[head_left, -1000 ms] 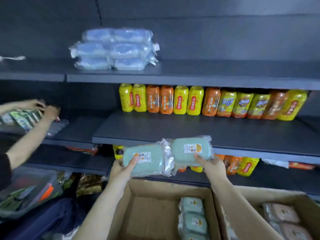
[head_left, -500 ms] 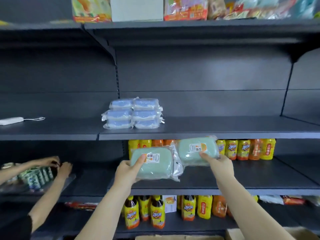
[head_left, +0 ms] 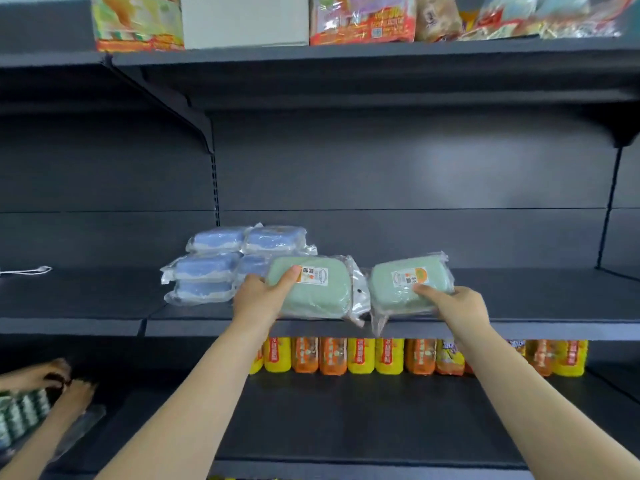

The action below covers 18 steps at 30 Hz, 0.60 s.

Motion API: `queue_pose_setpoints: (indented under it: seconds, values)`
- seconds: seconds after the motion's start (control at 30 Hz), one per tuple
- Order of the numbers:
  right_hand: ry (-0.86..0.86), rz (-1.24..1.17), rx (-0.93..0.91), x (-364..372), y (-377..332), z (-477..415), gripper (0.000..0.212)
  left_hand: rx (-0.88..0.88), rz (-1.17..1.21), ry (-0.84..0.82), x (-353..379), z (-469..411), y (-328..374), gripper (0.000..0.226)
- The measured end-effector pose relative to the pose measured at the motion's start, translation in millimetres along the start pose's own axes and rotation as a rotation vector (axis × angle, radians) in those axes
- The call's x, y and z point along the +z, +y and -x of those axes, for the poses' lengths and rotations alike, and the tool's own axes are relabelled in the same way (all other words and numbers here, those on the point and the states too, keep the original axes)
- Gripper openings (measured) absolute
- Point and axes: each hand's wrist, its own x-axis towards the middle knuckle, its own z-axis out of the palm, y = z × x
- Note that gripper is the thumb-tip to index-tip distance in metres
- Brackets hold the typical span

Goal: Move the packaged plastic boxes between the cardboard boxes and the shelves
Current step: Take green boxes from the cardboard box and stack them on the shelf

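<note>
Two packages are in our grip, arms stretched up and forward. Our left hand [head_left: 258, 296] clasps a pale green rounded plastic box in clear wrap [head_left: 313, 292], thumb beside its label; our right hand [head_left: 458, 303] clasps a second pale green wrapped box [head_left: 398, 289], thumb across its top. Both are at the front edge of the dark grey metal shelf [head_left: 540, 304], just right of stacked blue wrapped boxes [head_left: 207, 268]. Yellow and orange bottles [head_left: 360, 355] line the shelf below.
</note>
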Motion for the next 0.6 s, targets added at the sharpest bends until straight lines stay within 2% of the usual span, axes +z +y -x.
queue_pose_setpoints:
  seconds: [0.07,0.17,0.27,0.4,0.6]
  values:
    - [0.001,0.039,0.001,1.4,3.5,-39.4,0.045,0.016,0.021,0.032,31.1,-25.8,8.2,0.085]
    - [-0.003,0.097,0.031,5.8,8.8,-94.8,0.052,-0.001,-0.015,0.047,84.2,-60.7,11.5,0.084]
    - [0.011,0.126,0.074,10.2,15.3,-140.9,0.053,-0.059,-0.024,0.024,125.7,-92.3,7.0,0.095]
    - [-0.008,0.209,0.126,13.4,34.4,-181.3,0.056,-0.071,-0.356,0.067,157.2,-125.2,-9.9,0.068]
    - [-0.029,0.552,0.080,20.3,54.0,-208.9,0.067,-0.022,-0.607,0.010,176.2,-154.1,-33.6,0.060]
